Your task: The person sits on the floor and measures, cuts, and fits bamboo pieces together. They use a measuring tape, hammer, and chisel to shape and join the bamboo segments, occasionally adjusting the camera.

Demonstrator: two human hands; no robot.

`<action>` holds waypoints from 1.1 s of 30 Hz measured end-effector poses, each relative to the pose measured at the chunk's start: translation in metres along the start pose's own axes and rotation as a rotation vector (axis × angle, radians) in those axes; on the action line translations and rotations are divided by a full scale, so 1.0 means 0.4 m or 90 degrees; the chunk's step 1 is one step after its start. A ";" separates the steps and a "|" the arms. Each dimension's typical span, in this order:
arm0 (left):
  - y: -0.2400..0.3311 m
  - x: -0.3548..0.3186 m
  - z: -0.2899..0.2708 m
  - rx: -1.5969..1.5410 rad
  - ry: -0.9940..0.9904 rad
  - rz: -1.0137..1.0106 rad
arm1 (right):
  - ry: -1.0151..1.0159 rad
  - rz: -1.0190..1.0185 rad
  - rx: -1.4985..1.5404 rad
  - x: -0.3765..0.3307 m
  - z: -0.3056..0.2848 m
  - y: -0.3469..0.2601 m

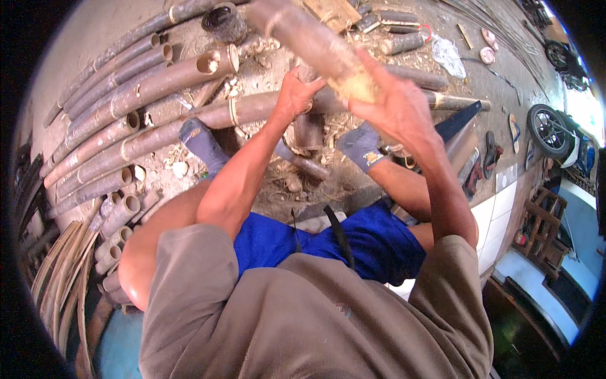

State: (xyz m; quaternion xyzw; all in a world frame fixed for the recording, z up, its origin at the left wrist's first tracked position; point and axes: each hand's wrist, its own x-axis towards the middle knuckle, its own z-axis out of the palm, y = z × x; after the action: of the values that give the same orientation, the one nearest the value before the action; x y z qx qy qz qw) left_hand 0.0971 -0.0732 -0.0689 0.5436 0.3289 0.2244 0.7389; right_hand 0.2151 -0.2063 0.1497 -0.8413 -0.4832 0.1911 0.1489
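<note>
In my right hand is a thick brown bamboo section, raised and slanting up to the left, blurred by motion. Its pale end is at my fingers. My left hand is closed around what looks like a short upright bamboo piece, low between my feet; the hand covers part of it. A long bamboo pole lies crosswise by that hand, near my socked feet. Pale shavings are scattered around.
Several bamboo poles lie at the left, with short cut tubes and split strips nearer me. A dark saw blade is beyond my right knee. Sandals, a motorcycle wheel and a wooden frame are at the right.
</note>
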 end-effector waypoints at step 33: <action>0.121 -0.019 -0.014 -0.041 0.085 0.080 | 0.110 0.216 0.372 -0.247 0.094 0.053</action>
State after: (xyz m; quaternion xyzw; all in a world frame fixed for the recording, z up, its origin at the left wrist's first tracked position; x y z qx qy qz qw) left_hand 0.0892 -0.0600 -0.0222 0.5228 0.3353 0.3162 0.7171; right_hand 0.1682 -0.3004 0.1251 -0.8446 -0.2472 0.2714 0.3896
